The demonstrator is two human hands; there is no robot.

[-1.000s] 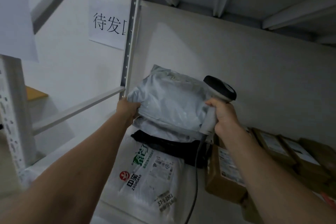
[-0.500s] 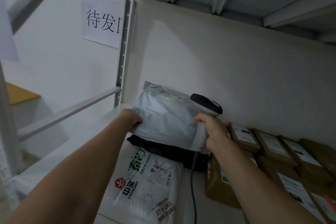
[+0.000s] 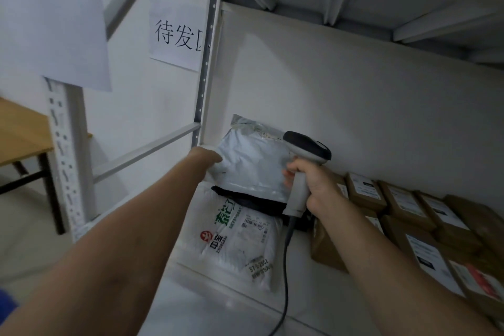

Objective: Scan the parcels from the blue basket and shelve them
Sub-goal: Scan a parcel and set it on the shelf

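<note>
Lower than a second ago, the grey parcel [image 3: 251,165] now sits on top of the stack, leaning toward the back wall. The left hand [image 3: 207,157] looks curled round its left edge, though blur hides the fingers. The right hand [image 3: 313,185] is wrapped round the handle of the scanner [image 3: 305,146], just beside the parcel's right edge. Beneath lie a black parcel [image 3: 253,199] and a white parcel [image 3: 237,240] on the shelf [image 3: 218,308]; cardboard boxes [image 3: 409,204] stand to the right.

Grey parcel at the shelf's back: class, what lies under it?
A black parcel sits directly beneath the grey parcel, atop a white printed parcel. Most of the black one is covered.
</note>
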